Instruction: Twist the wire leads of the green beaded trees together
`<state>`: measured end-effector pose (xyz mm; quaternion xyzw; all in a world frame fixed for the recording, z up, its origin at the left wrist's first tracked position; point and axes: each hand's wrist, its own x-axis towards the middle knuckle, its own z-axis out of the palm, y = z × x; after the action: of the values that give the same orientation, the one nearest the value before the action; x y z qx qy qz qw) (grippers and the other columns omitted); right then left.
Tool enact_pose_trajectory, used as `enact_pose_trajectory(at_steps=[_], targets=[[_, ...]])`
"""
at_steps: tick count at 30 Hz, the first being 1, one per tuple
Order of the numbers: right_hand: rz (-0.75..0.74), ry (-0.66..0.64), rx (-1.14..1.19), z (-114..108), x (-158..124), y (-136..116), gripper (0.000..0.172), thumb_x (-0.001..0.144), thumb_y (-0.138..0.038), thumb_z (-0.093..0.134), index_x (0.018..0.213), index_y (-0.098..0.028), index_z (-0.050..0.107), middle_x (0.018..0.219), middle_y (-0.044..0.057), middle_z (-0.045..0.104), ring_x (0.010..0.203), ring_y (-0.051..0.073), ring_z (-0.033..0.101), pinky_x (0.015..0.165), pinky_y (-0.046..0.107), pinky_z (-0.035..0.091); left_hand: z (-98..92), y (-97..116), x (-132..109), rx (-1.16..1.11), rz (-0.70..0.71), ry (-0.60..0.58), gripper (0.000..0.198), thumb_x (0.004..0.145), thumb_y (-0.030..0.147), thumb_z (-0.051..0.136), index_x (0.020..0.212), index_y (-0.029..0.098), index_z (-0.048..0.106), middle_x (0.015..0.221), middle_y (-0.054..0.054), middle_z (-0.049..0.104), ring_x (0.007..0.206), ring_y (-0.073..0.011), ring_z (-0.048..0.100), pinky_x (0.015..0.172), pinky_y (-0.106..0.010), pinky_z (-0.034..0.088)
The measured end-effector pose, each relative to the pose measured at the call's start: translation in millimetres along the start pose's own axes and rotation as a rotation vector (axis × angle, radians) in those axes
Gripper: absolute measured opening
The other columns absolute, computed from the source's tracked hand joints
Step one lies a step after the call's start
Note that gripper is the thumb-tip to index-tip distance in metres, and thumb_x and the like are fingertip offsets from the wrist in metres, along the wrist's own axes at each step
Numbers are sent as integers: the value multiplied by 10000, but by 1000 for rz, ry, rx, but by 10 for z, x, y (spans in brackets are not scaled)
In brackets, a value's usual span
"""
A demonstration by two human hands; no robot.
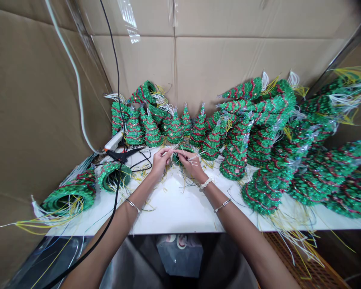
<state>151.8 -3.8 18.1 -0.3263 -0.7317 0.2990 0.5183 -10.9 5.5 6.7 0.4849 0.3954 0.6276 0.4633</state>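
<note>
My left hand (161, 162) and my right hand (192, 164) meet above the white table (174, 212), pinching a bundle of thin white wires (180, 154) between their fingers. Just behind the hands lies a small green object (177, 158), partly hidden by my fingers; I cannot tell whether the wires come from it. Several green tinsel cone trees with red trim (174, 128) stand in a row beyond my hands. More of them (315, 176) lie heaped at the right, trailing wires. Loose wire scraps (168, 176) litter the table around my wrists.
Cardboard sheets (39, 100) wall off the left and back. A glue gun (116, 141) lies at the far left of the table, near two hollow cones on their sides (69, 196). A black cable (118, 132) hangs across the left side. An orange mesh mat (303, 257) lies below the right edge.
</note>
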Motion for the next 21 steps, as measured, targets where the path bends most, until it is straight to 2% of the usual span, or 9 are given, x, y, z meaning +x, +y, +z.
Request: enact_pose_trajectory(at_steps=[6, 13, 16, 19, 21], targets=[[-3, -20, -56, -3, -3, 47, 371, 958, -300, 467, 1161, -212, 764, 825, 34, 708, 786, 188, 606, 772, 300, 457, 1, -19, 10, 17, 25, 11, 329, 734, 476, 809, 847, 183, 711, 542, 62, 492, 424, -53, 368, 424, -206, 257], [-34, -37, 3, -7, -1, 27, 325, 969, -331, 489, 1097, -219, 766, 955, 44, 738, 846, 186, 629, 832, 316, 462, 10, -25, 0, 1, 0, 0, 338, 746, 476, 808, 866, 179, 701, 482, 84, 424, 418, -53, 350, 420, -190, 247], [34, 15, 51, 16, -3, -33, 289, 952, -422, 561, 1016, -209, 745, 875, 31, 709, 754, 161, 599, 749, 289, 464, 15, 2, 10, -66, -18, 20, 377, 716, 482, 831, 873, 179, 672, 544, 77, 489, 427, -40, 375, 414, -175, 261], [148, 74, 140, 49, -2, -60, 348, 942, -529, 560, 1001, -208, 680, 702, -14, 606, 587, 133, 527, 596, 261, 434, 10, 18, 37, -162, -40, 40, 472, 641, 520, 867, 859, 179, 622, 750, 37, 640, 416, -12, 382, 384, -170, 257], [189, 98, 170, 62, 4, -62, 394, 954, -575, 509, 990, -211, 658, 689, -21, 578, 536, 124, 500, 546, 257, 414, 0, 11, 58, -187, -48, 45, 512, 615, 540, 874, 854, 179, 602, 848, 19, 681, 399, 3, 367, 368, -167, 242]])
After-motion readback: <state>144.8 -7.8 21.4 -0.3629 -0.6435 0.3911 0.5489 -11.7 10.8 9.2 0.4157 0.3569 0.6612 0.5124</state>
